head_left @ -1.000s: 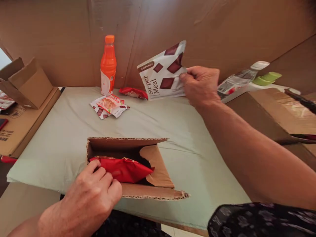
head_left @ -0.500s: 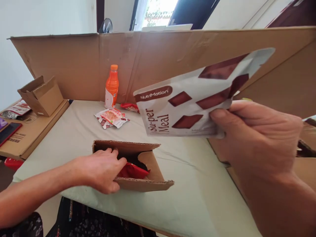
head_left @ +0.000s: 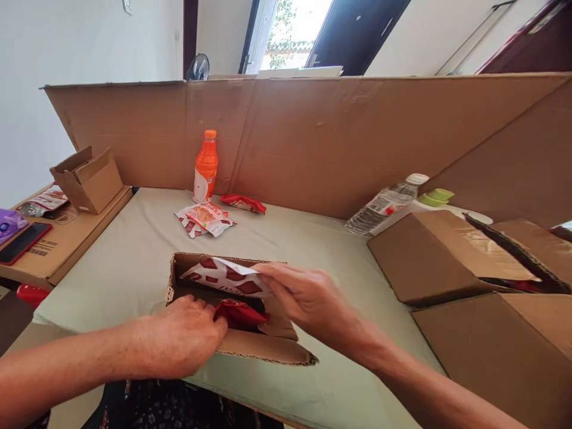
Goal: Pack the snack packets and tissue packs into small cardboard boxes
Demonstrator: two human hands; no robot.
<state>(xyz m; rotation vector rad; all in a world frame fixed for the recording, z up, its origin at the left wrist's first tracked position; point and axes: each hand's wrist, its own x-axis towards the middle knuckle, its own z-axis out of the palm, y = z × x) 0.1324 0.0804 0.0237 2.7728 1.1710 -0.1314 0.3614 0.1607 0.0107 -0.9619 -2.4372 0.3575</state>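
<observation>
My right hand (head_left: 308, 292) pinches one end of a white pouch with dark red diamond shapes (head_left: 232, 279). The pouch is tilted inside the far part of an open cardboard box (head_left: 268, 348), close to its back wall. Over the box's near left part is my left hand (head_left: 192, 333), fingers curled and reaching inside. Its thumb and fingers close on the left end of a shiny red packet (head_left: 241, 313) lying in the box; the fingertips are partly hidden.
Behind the box stand an orange bottle (head_left: 206, 170), two overlapping sachets (head_left: 208, 219) and another red packet (head_left: 243, 203). At right are a tilted clear bottle (head_left: 379, 208) and larger cardboard boxes (head_left: 420, 256). A small carton (head_left: 92, 182) and a phone (head_left: 24, 243) sit left.
My right hand has brought the white pouch down and left from in front of my view into the cardboard box. My left hand stays at the box, shifted slightly lower.
</observation>
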